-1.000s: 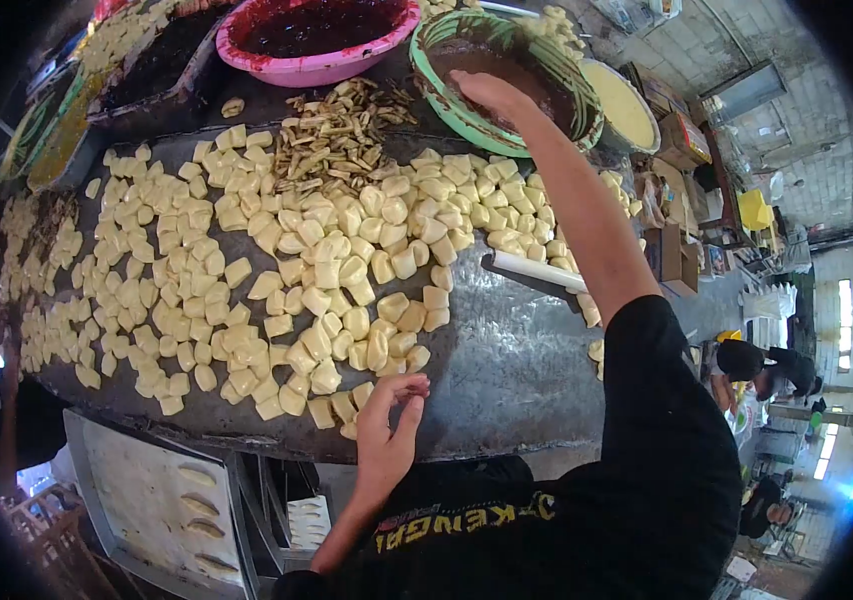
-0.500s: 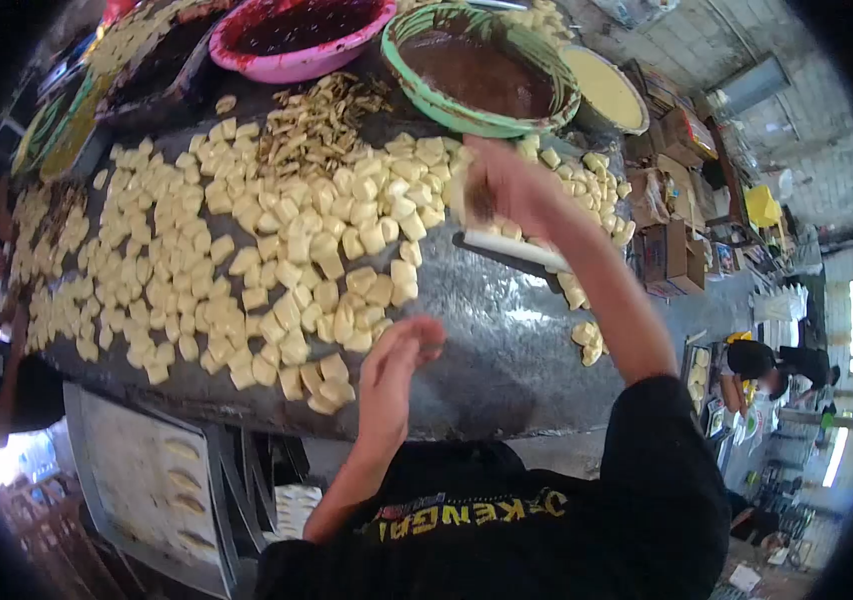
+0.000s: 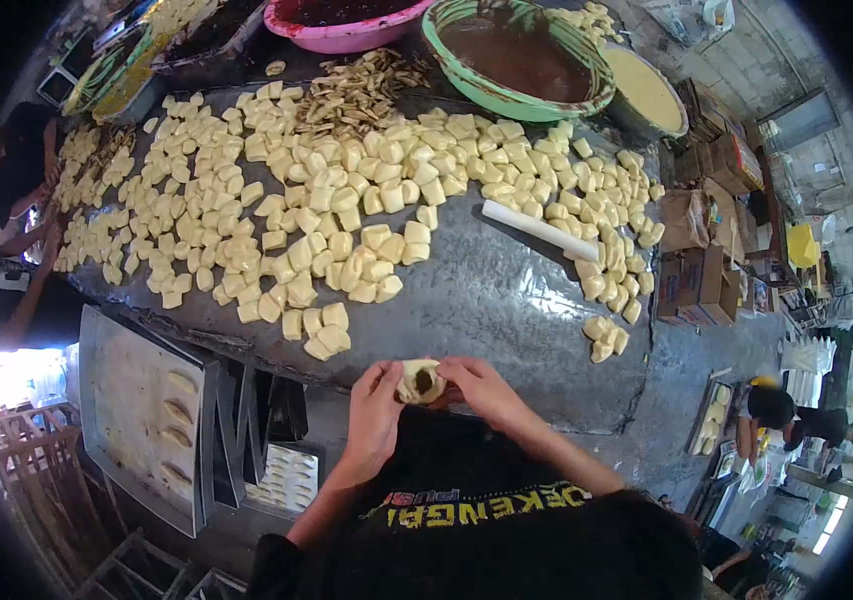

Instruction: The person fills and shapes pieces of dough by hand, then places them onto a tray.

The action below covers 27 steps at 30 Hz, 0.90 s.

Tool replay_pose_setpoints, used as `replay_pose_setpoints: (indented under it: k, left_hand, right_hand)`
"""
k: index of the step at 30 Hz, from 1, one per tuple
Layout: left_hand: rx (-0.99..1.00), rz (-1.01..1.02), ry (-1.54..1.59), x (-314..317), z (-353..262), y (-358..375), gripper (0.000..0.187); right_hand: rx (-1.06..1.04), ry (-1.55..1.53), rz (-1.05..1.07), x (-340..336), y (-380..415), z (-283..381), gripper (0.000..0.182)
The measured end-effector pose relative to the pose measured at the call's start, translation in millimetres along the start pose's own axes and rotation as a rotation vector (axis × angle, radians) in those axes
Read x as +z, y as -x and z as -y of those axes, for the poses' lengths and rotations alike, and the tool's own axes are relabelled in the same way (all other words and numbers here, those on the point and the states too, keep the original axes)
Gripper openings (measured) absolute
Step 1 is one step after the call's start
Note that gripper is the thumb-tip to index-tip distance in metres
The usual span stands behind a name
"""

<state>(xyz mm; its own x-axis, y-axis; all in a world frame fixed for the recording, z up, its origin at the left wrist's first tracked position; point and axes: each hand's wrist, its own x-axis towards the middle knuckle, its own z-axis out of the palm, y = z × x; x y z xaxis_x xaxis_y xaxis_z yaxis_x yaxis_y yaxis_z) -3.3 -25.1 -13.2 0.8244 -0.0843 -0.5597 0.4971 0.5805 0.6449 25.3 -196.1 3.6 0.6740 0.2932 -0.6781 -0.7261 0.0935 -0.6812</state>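
My left hand [image 3: 375, 412] and my right hand [image 3: 487, 388] meet close to my body, just off the table's front edge. Between them they grip a flat round of pale dough [image 3: 408, 386] with a dark brown filling [image 3: 424, 381] at its middle. Fingers of both hands are closed on the dough's rim, one hand at either side. Ahead of them, many small dough pieces [image 3: 317, 215] cover the metal table [image 3: 477, 300]. A white rolling pin [image 3: 540, 231] lies slanted on the tabletop, close to the dough pieces at the right.
At the back stand a green basin [image 3: 435, 40] of brown filling, a pink basin [image 3: 347, 38] and a pale-filled bowl [image 3: 675, 128]. Sliced brown strips [image 3: 352, 95] lie among the dough. Baking trays [image 3: 97, 400] lean at lower left. Other people [image 3: 22, 170] work left and right.
My right hand has come back from beside the green basin to my body with the dough. My left hand has moved down and now grips the dough too. The view has shifted.
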Motion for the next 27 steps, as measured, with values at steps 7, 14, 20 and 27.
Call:
replay_pose_setpoints:
  k: [7, 14, 20, 27]
  left_hand:
    - [0.105, -0.132, 0.285, -21.6, -72.4, -30.6, 0.016]
    - [0.102, -0.027, 0.322, -47.3, -119.8, -46.1, 0.020]
    - [0.022, 0.002, 0.345, -65.0, -137.8, -54.6, 0.026]
    - [0.040, -0.030, 0.337, -73.3, -148.7, -59.3, 0.029]
  right_hand:
    - [-0.767, 0.873, -0.201, 15.4, -121.9, 138.4, 0.022]
    - [-1.033, 1.243, -0.282, 30.0, -304.6, 231.0, 0.018]
    - [-1.119, 1.567, -0.283, 58.1, -324.1, 227.8, 0.019]
    - [-1.191, 1.973, -0.291, 59.3, -323.1, 232.1, 0.019]
